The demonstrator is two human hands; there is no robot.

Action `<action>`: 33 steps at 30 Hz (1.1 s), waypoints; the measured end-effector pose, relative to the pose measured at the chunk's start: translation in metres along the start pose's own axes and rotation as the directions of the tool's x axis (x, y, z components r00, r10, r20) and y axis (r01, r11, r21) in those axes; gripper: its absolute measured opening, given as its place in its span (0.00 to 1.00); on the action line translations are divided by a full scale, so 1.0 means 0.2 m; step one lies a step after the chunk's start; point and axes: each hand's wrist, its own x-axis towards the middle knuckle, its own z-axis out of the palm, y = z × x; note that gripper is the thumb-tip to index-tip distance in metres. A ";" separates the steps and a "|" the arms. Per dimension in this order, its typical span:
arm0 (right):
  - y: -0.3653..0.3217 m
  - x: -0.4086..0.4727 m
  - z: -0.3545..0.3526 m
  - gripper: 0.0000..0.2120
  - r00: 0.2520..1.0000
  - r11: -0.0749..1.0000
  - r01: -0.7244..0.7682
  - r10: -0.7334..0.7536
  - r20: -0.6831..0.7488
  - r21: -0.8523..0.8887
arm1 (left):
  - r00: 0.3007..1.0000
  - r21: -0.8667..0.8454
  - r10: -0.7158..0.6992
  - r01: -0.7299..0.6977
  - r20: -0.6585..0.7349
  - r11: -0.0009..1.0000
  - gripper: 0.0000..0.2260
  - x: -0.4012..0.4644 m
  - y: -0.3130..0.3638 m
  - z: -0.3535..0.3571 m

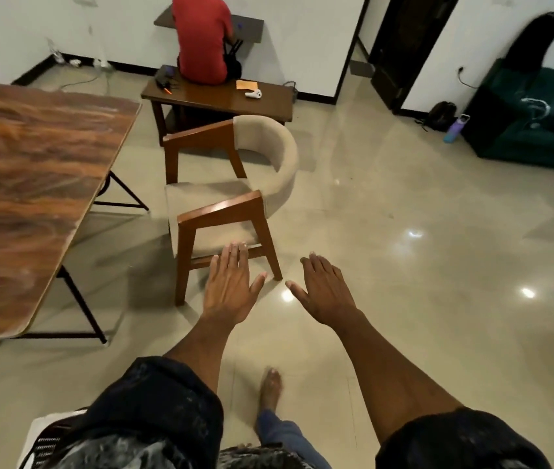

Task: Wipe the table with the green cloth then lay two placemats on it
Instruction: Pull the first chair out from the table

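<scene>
Over the floor, both hands out, palms down.
L hand (231, 286) & R hand (324, 289): fingers straight, holding nothing; chair (231, 198) just beyond L fingers, worktop (32, 184) further left.

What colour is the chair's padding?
Beige, on a brown wooden frame; the chair shows in the head view.

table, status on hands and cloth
Left hand and right hand open, empty. Table bare; no cloth or placemats in view. Chair stands beside it.
</scene>
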 end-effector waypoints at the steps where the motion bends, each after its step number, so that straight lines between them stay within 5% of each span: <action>1: 0.01 0.05 0.00 0.34 1.000 1.000 0.013 -0.013 -0.003 -0.002 | 1.000 0.001 -0.013 0.013 0.006 1.000 0.41 0.03 0.00 -0.01; 6: 0.04 0.36 -0.01 0.32 0.996 0.996 0.090 -0.090 0.003 0.009 | 0.997 0.001 -0.072 0.072 -0.009 0.997 0.46 0.24 -0.04 -0.01; 12: 0.13 0.77 -0.04 0.33 0.988 0.987 0.155 -0.156 0.012 0.053 | 0.988 0.022 -0.144 0.146 -0.057 0.989 0.40 0.57 -0.07 -0.08; 21: 0.21 1.09 -0.06 0.32 0.980 0.979 0.197 -0.198 0.015 0.060 | 0.981 0.028 -0.183 0.185 -0.065 0.982 0.53 0.80 -0.07 -0.09; 25: 0.24 1.20 -0.06 0.40 0.979 0.977 0.201 -0.203 0.028 0.078 | 0.979 0.046 -0.195 0.198 -0.066 0.979 0.53 0.92 -0.05 -0.12; 33: 0.38 1.47 -0.07 0.35 0.977 0.975 0.203 -0.208 0.044 0.087 | 0.984 0.091 -0.180 0.178 0.007 0.980 0.37 1.23 0.03 -0.15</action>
